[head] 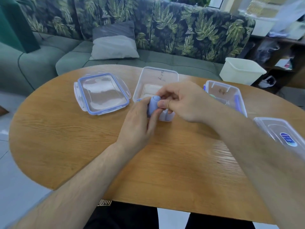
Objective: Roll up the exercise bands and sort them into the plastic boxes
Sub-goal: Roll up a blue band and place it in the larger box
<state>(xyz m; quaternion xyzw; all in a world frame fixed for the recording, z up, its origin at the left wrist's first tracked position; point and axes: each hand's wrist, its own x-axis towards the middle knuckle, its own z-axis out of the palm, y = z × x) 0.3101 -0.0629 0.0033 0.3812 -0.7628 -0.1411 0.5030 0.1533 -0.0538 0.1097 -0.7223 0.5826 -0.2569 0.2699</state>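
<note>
A: Band [154,101] in the grip?
B: Looks rubbery, matt, smooth.
A: Table [66,138] under it?
B: Wood, grain showing, slight sheen.
A: Box [158,74] just behind the grip, and lid [101,93] left of it?
B: Both clear plastic, glossy. Lid w/ blue rim.

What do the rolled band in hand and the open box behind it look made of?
The rolled band looks like matte lavender rubber or latex, wound into a spiral. The open box looks like clear, faintly frosted rigid plastic; the table shows through its base.
</note>
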